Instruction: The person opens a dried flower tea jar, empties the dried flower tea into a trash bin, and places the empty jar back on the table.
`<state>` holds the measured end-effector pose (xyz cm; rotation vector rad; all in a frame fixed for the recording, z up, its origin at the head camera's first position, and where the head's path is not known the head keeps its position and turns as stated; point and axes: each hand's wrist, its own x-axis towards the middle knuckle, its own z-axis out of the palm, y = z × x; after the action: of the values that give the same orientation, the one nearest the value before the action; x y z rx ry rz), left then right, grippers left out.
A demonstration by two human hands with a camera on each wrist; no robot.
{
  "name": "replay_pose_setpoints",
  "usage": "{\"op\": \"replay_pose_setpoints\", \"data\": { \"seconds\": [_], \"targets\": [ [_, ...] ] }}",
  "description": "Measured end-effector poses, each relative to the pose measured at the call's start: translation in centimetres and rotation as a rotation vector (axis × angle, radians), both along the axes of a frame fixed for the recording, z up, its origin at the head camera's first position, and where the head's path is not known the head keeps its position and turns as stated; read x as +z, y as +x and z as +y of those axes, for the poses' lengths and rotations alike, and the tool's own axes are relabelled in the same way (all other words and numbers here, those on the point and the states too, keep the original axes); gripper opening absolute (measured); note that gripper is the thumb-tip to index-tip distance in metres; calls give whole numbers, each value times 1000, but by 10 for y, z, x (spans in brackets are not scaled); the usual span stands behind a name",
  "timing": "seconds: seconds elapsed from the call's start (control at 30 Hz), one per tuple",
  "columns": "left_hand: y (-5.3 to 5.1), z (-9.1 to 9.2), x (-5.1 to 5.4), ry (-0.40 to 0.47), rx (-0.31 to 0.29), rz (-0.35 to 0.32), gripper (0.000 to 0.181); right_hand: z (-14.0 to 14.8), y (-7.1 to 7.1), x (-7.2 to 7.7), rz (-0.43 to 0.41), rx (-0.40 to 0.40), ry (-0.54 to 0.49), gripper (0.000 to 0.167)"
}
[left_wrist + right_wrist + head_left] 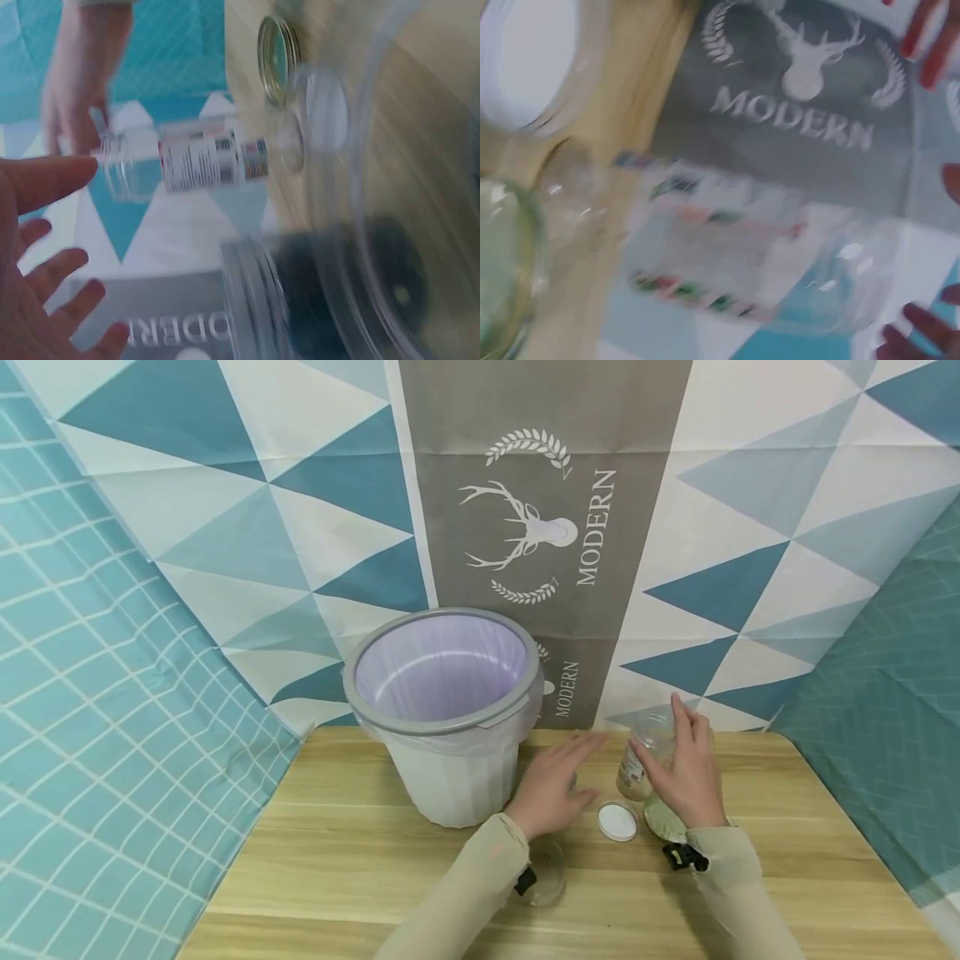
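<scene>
A clear jar (634, 775) with a printed label stands near the back of the table. Its threaded mouth (124, 163) looks uncovered in the left wrist view. My right hand (686, 772) is raised beside the jar, fingers extended; blur hides whether it touches. Across from it, my left hand (551, 787) hovers with fingers spread and holds nothing. A dark jar (330, 292) with a silvery rim stands near the left hand. In front of the labelled jar lie a white round lid (617, 821) and a greenish round container (663, 820), partly covered by the right wrist.
A white bin (457, 777) with a grey rim and a lilac liner stands left of the hands. A clear round container (547, 875) sits by the left wrist, partly hidden. The patterned backdrop (525, 527) rises behind the wooden table (337, 860).
</scene>
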<state>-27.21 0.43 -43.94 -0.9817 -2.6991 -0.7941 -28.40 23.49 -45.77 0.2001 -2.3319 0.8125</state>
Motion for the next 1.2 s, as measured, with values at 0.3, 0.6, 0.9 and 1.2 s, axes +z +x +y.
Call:
{"op": "replay_pose_setpoints", "data": {
  "seconds": [0.3,0.6,0.9,1.2],
  "targets": [
    [6,-29,-14,144,175,-220,99,-51,4,4,21,294,146,73],
    [7,-38,-28,144,178,-307,106,-79,-3,-27,-382,400,238,85],
    [7,-41,-33,77,187,-357,110,-91,-10,-44,-439,390,231,94],
    [10,-46,-29,107,114,-287,104,-77,-1,-23,-415,346,202,88]
  ]
}}
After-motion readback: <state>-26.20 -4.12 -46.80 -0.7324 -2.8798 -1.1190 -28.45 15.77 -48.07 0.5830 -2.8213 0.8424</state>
